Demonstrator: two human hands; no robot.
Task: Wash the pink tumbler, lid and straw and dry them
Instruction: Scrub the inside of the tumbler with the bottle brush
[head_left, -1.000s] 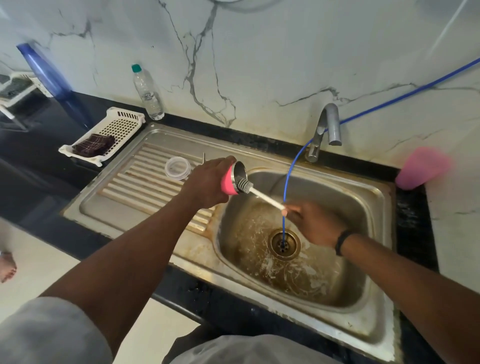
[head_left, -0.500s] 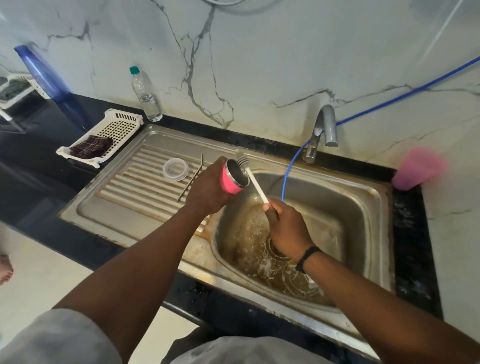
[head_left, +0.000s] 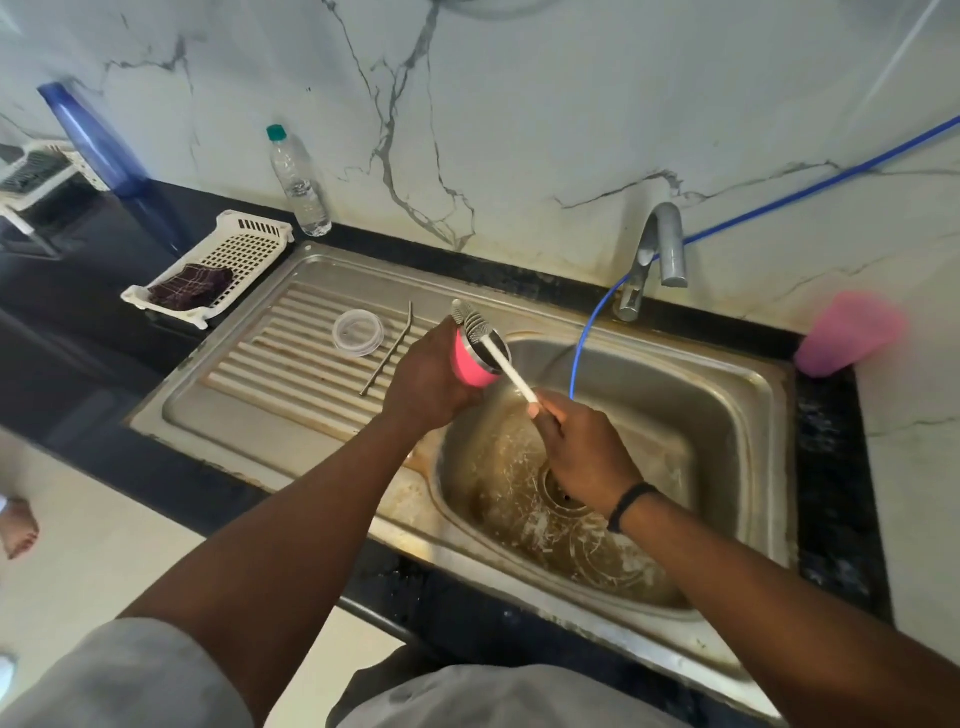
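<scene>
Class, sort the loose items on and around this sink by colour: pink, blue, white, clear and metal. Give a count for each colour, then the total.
Pink: 2, the tumbler and the pink cup
Blue: 1, the tall blue bottle
White: 2, the brush and the basket
Clear: 2, the lid and the water bottle
Metal: 1, the straw
Total: 8

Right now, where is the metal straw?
The straw lies on the ribbed draining board left of the basin, between the clear lid and the left hand.
</scene>
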